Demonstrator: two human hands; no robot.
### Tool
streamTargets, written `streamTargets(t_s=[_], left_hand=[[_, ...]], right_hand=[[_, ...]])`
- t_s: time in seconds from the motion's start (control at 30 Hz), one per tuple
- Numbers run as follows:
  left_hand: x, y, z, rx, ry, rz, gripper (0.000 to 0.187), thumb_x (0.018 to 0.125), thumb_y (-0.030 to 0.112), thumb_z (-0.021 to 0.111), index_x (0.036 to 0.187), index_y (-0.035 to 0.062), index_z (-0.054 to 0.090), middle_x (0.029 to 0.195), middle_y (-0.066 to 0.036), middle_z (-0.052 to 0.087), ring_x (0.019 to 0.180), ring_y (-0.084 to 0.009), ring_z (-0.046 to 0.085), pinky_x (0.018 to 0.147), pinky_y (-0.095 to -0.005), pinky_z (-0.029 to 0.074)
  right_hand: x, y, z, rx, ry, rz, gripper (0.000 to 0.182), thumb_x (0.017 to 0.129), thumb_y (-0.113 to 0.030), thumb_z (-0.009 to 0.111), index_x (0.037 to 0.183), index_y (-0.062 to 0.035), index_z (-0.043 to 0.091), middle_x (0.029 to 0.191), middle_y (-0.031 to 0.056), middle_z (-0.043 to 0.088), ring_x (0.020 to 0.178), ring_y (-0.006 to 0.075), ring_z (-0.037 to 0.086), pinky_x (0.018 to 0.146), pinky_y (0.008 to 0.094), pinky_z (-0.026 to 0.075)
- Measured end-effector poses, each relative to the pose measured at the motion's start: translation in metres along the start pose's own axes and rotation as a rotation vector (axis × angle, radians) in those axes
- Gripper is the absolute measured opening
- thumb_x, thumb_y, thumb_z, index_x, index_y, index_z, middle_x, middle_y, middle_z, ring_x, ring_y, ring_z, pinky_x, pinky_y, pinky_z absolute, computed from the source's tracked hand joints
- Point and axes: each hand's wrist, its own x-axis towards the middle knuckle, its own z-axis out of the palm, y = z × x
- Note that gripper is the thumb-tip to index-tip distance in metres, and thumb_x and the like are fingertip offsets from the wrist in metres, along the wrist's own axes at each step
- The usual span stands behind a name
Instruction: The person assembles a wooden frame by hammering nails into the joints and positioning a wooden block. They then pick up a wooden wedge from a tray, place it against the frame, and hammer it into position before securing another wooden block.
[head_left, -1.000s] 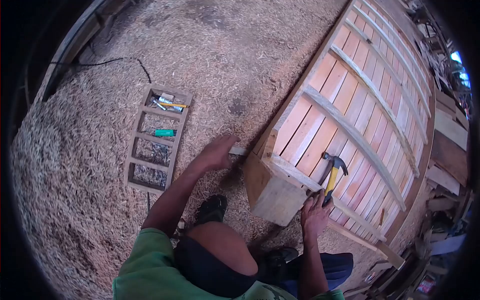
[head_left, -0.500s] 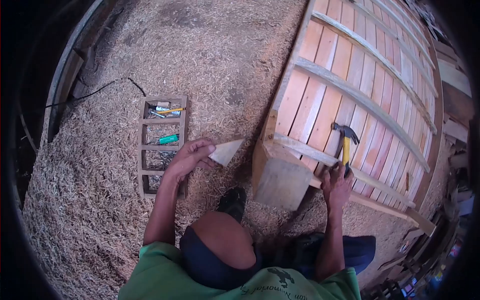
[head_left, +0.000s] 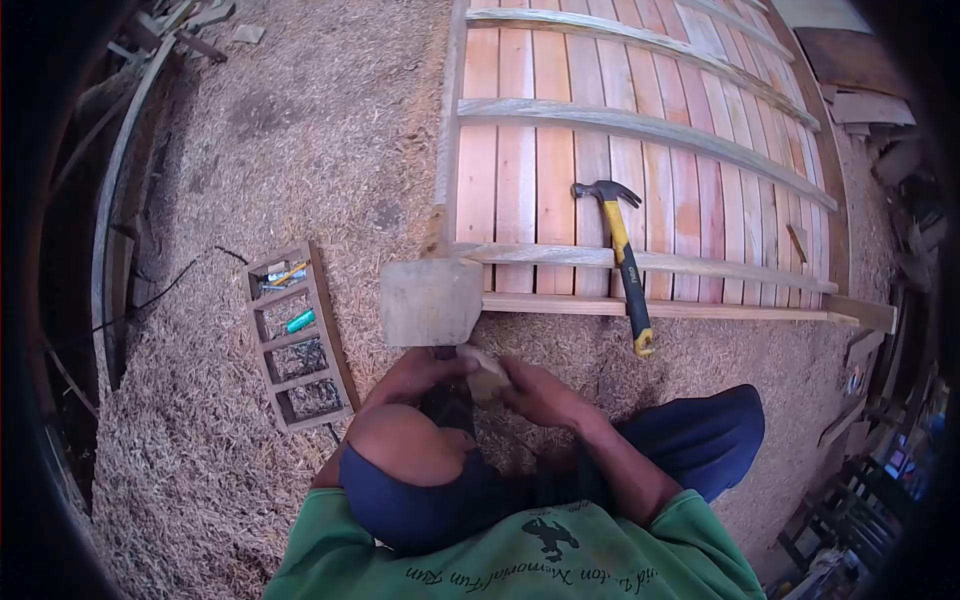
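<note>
A small piece of wood (head_left: 484, 374) is between my two hands, just below the square end of a wooden post (head_left: 430, 303). My left hand (head_left: 425, 372) has its fingers closed on the left side of the piece. From the right, my right hand (head_left: 538, 393) grips the same piece. The hammer (head_left: 622, 255), with a yellow and black handle, lies on the slatted wooden panel (head_left: 575, 160), its handle end jutting past the panel's near edge. Neither hand touches the hammer.
A wooden tray (head_left: 340, 372) with compartments stands on the shavings at the left, holding a green item (head_left: 300, 320), a yellow item and nails. A dark cable runs behind it. Scrap wood (head_left: 868, 108) lies along the right side.
My right hand has let go of the hammer and moved left to the wood piece. My left hand has brought the piece in front of my body. The view has shifted right.
</note>
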Motion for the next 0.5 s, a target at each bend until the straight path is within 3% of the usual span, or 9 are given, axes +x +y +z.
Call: streamTargets(t_s=[0.07,0.17,0.23,0.27,0.33,0.43,0.47,0.5], left_hand=[[0.012,-0.029,0.004,-0.292,0.006,0.218,0.062,0.099,0.028,0.076,0.15,0.0003,0.053,0.149,-0.013,0.059,0.127,-0.0225,0.06,0.106,-0.0372,0.049],[0.01,-0.053,-0.004,0.114,-0.167,0.34,0.068,0.103,0.024,0.069,0.163,0.0088,0.042,0.165,-0.01,0.047,0.148,-0.0217,0.047,0.124,-0.0413,0.035],[-0.011,-0.025,0.017,-0.19,-0.238,0.101,0.07,0.104,0.029,0.067,0.164,0.0065,0.039,0.166,-0.01,0.045,0.15,-0.0231,0.044,0.127,-0.0407,0.03],[-0.024,-0.009,0.029,-0.344,-0.26,-0.019,0.072,0.105,0.031,0.066,0.165,0.0053,0.038,0.167,-0.01,0.044,0.152,-0.0237,0.042,0.128,-0.0404,0.028],[-0.03,-0.009,0.036,-0.426,-0.285,-0.031,0.07,0.105,0.03,0.066,0.164,0.005,0.039,0.165,-0.011,0.046,0.151,-0.0238,0.044,0.127,-0.0401,0.029],[-0.022,-0.027,0.033,-0.401,-0.243,0.038,0.068,0.105,0.029,0.066,0.163,0.0045,0.04,0.163,-0.011,0.048,0.149,-0.024,0.045,0.125,-0.0397,0.03],[-0.018,-0.033,0.031,-0.394,-0.224,0.057,0.067,0.105,0.029,0.066,0.163,0.0043,0.041,0.162,-0.011,0.049,0.148,-0.024,0.046,0.124,-0.0396,0.031],[-0.016,-0.039,0.028,-0.378,-0.195,0.078,0.067,0.105,0.028,0.066,0.162,0.0042,0.041,0.161,-0.011,0.05,0.148,-0.0241,0.046,0.124,-0.0394,0.032]], right_hand=[[0.001,0.002,0.002,0.166,0.176,0.043,0.042,0.099,-0.021,0.067,0.131,0.004,0.056,0.114,0.0297,0.069,0.109,0.0422,0.069,0.097,0.049,0.052],[-0.004,0.008,0.003,0.39,0.391,-0.008,0.038,0.1,-0.017,0.066,0.131,0.0034,0.057,0.118,0.0282,0.068,0.112,0.0376,0.068,0.097,0.0448,0.052],[-0.01,0.0,-0.004,0.51,0.445,-0.021,0.036,0.101,-0.014,0.065,0.132,0.0018,0.057,0.12,0.027,0.067,0.112,0.0354,0.068,0.097,0.0428,0.052],[-0.01,-0.004,-0.007,0.405,0.521,-0.087,0.036,0.1,-0.014,0.066,0.133,0.0,0.059,0.121,0.0236,0.067,0.114,0.0337,0.067,0.099,0.042,0.051],[-0.006,-0.012,-0.017,0.188,0.658,-0.226,0.038,0.099,-0.013,0.069,0.135,-0.0036,0.061,0.122,0.0169,0.068,0.118,0.0304,0.064,0.103,0.0405,0.05],[0.019,-0.002,-0.034,-0.36,0.84,-0.452,0.041,0.095,-0.012,0.072,0.135,-0.0093,0.064,0.126,0.0141,0.068,0.13,0.0348,0.059,0.113,0.0492,0.043],[0.031,0.009,-0.038,-0.395,0.809,-0.47,0.044,0.092,-0.013,0.075,0.134,-0.0116,0.065,0.131,0.0134,0.068,0.136,0.0367,0.055,0.12,0.0571,0.032],[0.04,0.018,-0.041,-0.418,0.784,-0.461,0.043,0.092,-0.014,0.075,0.134,-0.0115,0.065,0.132,0.013,0.068,0.135,0.0357,0.055,0.12,0.0576,0.031]])
